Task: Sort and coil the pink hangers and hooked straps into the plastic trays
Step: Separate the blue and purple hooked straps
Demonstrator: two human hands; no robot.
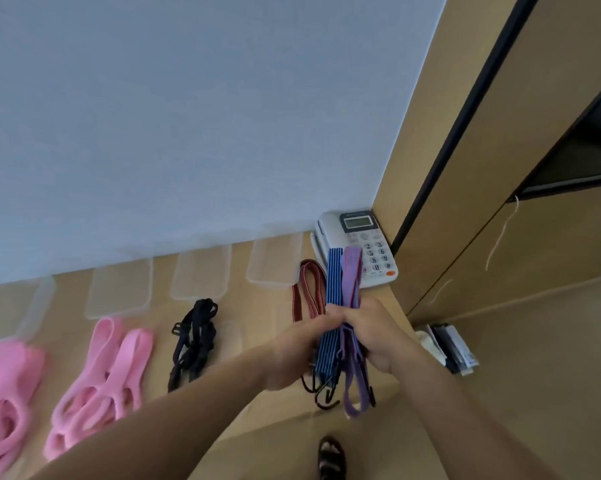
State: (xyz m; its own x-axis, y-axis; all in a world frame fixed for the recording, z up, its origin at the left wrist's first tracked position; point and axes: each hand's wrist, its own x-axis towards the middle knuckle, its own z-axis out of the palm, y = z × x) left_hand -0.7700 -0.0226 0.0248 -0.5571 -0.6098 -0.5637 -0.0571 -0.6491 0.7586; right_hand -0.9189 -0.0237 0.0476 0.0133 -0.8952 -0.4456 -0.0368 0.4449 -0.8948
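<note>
Head cam: both hands meet over the desk's [257,327] right front corner. L hand [301,344] has its fingers curled round the blue strap [333,282] and R hand [377,336] is wrapped round the purple strap [351,271]. The 2 straps are held together as one upright bundle, loops up. Black hooks [326,393] and purple tails dangle below the fists, past the desk's front edge. A red strap [307,289] loops up just behind the L hand; can't tell if it's in the grip or lying on the wood. Four clear plastic trays sit in a row hard against the wall [188,116]: far-L tray [32,306] is partly cut by the frame edge, then tray 2 [121,289], tray 3 [202,275] and tray 4 [275,261]. Nothing shows inside them. In front of the trays, L to R, lie one pile of pink hangers [5,386], a 2nd pink pile [112,368] and a tangle of black straps [193,341], w/ bare wood between the piles and between the black tangle and the L forearm. A desk phone [365,244] fills the back R corner, boxed in by the wall and a wood side panel [482,168], just beside tray 4. Its keypad digits 2, 3, 6, 8, 9 and 0 are readable; the brand strip above the screen is too blurred. Lower R, off the desk, is a small stack of flat items [448,348]. A sandalled foot [332,455] shows at the bottom edge.
</note>
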